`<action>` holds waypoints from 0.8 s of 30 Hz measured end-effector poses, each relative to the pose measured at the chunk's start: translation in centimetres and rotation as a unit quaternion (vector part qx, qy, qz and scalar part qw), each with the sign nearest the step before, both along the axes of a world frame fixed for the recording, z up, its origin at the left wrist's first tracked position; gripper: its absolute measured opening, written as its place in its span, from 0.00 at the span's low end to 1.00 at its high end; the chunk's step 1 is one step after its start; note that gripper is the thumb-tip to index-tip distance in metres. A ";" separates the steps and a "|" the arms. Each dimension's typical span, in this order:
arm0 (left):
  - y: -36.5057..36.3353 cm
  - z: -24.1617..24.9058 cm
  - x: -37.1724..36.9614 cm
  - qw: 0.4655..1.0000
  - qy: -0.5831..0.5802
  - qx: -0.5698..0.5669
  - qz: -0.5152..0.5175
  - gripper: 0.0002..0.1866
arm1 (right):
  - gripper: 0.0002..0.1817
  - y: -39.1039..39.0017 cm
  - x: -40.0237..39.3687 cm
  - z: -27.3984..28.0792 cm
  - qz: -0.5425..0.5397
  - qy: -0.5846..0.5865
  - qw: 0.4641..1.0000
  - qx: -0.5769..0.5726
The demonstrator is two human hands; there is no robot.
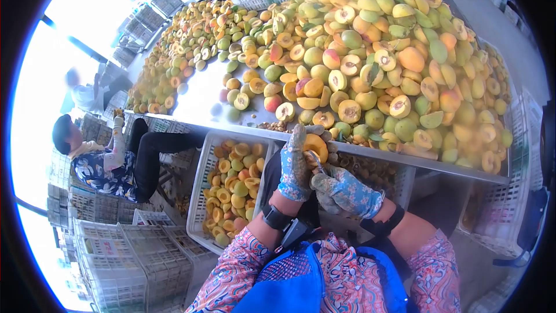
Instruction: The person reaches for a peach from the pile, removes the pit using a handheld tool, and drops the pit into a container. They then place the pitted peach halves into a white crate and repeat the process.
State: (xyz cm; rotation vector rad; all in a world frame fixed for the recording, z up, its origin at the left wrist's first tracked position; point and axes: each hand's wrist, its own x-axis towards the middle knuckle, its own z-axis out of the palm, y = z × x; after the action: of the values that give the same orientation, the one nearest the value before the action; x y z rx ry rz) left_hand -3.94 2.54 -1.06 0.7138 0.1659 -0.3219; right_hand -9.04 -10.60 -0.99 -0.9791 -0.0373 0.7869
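My left hand (294,165), in a blue flowered glove with a soiled palm, is closed around a peach half (315,146), its orange cut side showing. A matching glove covers my right hand (346,191), which grips a small metal tool (315,160). The tool's tip is at the peach half's cut face; its handle is hidden in my fingers. Both hands are close together just in front of the metal table's edge (417,158). Beyond them lies a large heap of halved peaches (370,69), many with pits still in them.
Left of my legs, a white plastic crate (196,211) holds peach halves. Another crate (405,188) under the table edge holds dark pits or scraps. Loose pits (272,126) lie near the edge. A person (110,165) sits working at left; stacked crates (116,261) stand behind.
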 end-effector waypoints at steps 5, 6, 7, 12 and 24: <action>1.3 -0.2 0.9 0.997 0.059 -0.025 0.036 0.22 | 0.09 -1.6 -0.1 -0.9 -0.007 -0.013 0.998 0.066; 2.2 0.3 0.8 0.999 0.031 -0.010 0.027 0.22 | 0.09 -2.7 0.1 -0.6 0.031 -0.032 0.999 0.030; 3.3 0.9 0.6 0.999 0.024 0.018 0.041 0.23 | 0.11 -3.7 0.6 0.7 0.071 -0.054 0.991 -0.098; 6.8 1.9 -0.9 0.987 -0.013 0.139 0.077 0.26 | 0.22 -4.5 1.3 0.6 0.067 -0.381 0.817 -0.427; 6.8 0.4 -3.1 0.982 -0.065 0.160 0.082 0.15 | 0.21 -1.4 0.6 3.0 0.102 -0.380 0.836 -0.382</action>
State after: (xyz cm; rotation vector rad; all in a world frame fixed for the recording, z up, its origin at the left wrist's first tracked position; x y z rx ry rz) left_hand -7.07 9.33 -0.61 1.0304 0.1520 -0.0891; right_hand -8.47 -12.04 2.04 -2.0460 -0.5609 0.5492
